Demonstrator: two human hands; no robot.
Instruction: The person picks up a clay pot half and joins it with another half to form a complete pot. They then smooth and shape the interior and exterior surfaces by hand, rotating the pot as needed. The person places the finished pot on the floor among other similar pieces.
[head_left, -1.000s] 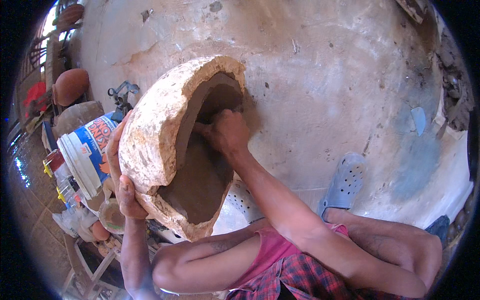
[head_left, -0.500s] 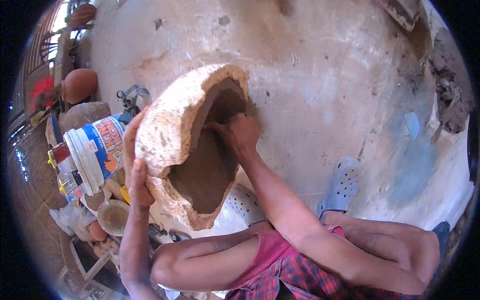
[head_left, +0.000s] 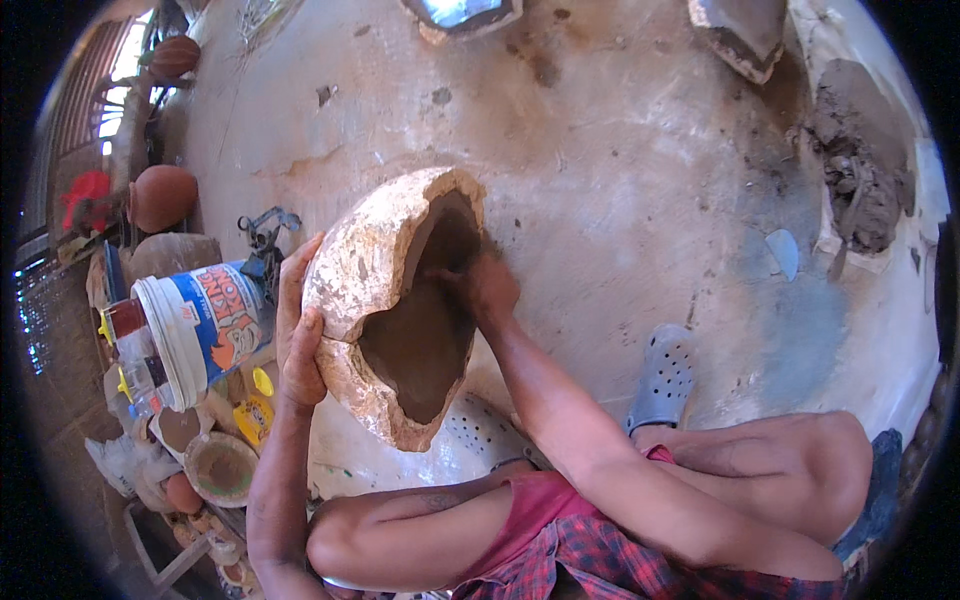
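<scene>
"Which step?"
"I'm probably smoothing inside this pale shell [head_left: 355,265], mid-frame; my left hand [head_left: 303,345] is gripping its outside, my right hand [head_left: 490,290] is reaching in, its closure unclear."
"Next?"
"Likely needing steady left support."

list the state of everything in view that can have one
pale shell: tilted, jagged-rimmed, its hollow lined dark brown
left hand: curled against the shell's outer wall, gripping
right hand: inside the hollow's edge, fingers partly hidden
bucket: seemingly upright
bowl: upright, holding something brown
round reddish pot: unbroken on the side that shows
grey clogs: worn
dark heap: lumpy, unshaped
</scene>
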